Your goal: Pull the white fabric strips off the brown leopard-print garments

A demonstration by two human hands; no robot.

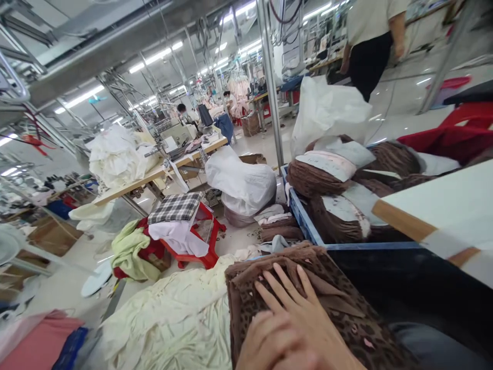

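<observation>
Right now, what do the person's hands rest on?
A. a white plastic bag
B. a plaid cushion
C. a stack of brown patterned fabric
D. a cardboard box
C: both the right hand and the left hand lie flat on the brown patterned fabric, fingers spread.

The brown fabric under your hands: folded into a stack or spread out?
Folded. The brown fabric sits as a thick, layered pile with stacked edges on its left side, both hands pressing flat on top.

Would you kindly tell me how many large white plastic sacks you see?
2: one white sack on the floor beside the red stool, another white sack behind the blue bin. Others may be hidden.
</observation>
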